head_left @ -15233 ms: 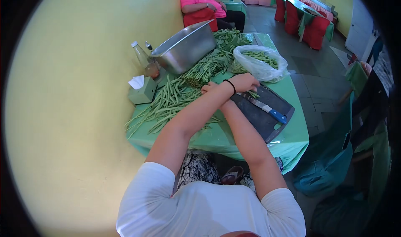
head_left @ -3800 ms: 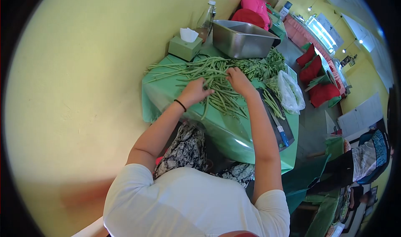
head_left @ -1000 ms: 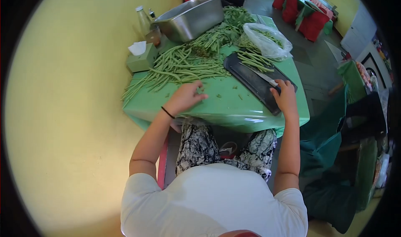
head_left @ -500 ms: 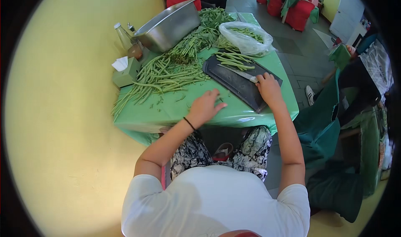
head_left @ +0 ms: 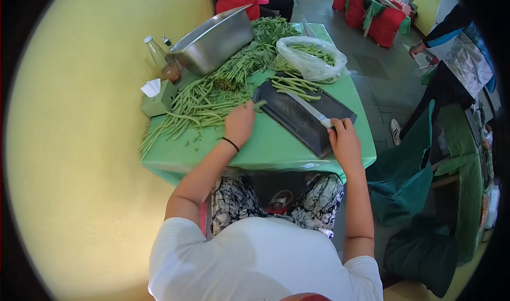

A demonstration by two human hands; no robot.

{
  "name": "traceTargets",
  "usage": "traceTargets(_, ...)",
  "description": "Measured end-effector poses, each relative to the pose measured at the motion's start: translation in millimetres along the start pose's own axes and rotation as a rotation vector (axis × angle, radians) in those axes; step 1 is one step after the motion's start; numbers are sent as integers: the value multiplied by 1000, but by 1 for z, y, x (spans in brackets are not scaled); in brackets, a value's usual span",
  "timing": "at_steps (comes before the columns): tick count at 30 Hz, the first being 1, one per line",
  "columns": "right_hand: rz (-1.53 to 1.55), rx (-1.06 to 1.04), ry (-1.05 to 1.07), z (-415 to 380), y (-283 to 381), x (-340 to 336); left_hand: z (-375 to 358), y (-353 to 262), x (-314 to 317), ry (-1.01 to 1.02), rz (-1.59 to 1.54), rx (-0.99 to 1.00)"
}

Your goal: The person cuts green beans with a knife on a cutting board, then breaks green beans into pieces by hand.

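Observation:
My left hand [head_left: 240, 123] is closed at the right end of the pile of long green beans [head_left: 186, 110], its fingertips against the beans. My right hand [head_left: 346, 142] grips the handle of a knife [head_left: 308, 108], whose blade lies over the dark cutting board [head_left: 295, 115]. Several cut bean lengths [head_left: 297, 84] rest on the board's far part. Behind them sits a clear plastic bag [head_left: 313, 62] of cut beans. Leafy green stalks [head_left: 260, 46] lie beyond the pile.
A metal basin [head_left: 215, 42] tilts on the far left of the green-covered table [head_left: 265, 155]. Near the wall are a tissue box [head_left: 159, 100] and a glass bottle [head_left: 156, 51]. One person sits beyond the table; another stands at the right.
My left hand has moved left from the bare tablecloth to the bean pile and closed. My right hand has shifted slightly nearer with the knife.

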State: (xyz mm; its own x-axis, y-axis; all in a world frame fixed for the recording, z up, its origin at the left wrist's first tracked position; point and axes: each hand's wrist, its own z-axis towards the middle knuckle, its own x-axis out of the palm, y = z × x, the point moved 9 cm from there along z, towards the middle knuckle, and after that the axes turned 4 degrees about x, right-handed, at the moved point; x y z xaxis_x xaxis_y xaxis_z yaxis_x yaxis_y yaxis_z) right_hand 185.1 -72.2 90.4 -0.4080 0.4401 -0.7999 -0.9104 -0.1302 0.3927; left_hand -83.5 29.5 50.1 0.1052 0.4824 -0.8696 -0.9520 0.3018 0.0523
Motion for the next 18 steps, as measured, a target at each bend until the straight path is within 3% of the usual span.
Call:
traceTargets(4, 126, 106, 23, -3, -13, -4, 13, 15, -29, -160, -39, -52)
traceTargets(7, 185, 100, 18, -11, -8, -1, -5, -33, -51, -81, -207, -87)
traceTargets(9, 241, 90, 18, -17, -5, 1, -23, -74, -32, 103, -308, 99)
traceTargets(10, 243, 90, 25, -19, -4, 2, -22, -74, -29, 108, -307, 95)
traceTargets(14, 331, 134, 121, -26, -7, 4, -6, -48, -2, 199, -361, -24)
traceTargets(18, 344, 139, 117, -29, -17, -7, 18, 18, 0, 179, -162, -202)
